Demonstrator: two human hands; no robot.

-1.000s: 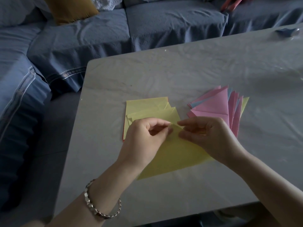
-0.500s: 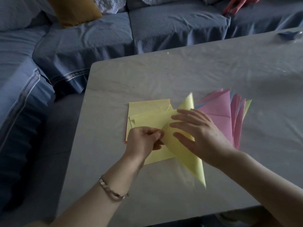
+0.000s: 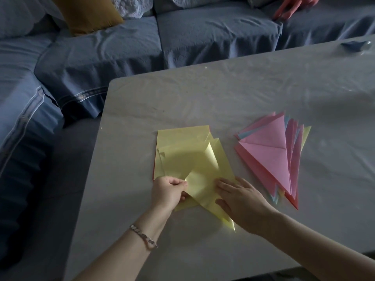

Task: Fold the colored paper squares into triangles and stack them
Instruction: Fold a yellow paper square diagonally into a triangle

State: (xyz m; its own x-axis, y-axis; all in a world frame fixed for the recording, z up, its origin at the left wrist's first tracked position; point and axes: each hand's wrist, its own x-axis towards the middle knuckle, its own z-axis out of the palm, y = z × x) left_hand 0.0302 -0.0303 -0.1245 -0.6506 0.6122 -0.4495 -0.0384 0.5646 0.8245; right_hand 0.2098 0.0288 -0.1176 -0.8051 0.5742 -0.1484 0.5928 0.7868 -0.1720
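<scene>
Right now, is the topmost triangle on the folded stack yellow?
No, the top triangle of the folded stack is pink; yellow only peeks out at its right edge.

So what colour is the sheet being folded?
Pale yellow; the sheet shows best in the head view.

Sofa (image 3: 213, 37), cushion (image 3: 85, 13), indistinct blue object (image 3: 354, 45)

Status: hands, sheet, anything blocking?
Left hand pinches yellow sheet corner; right hand flat on it. Fold loose, flap raised. Triangle pile apart to the right, nothing between.
</scene>
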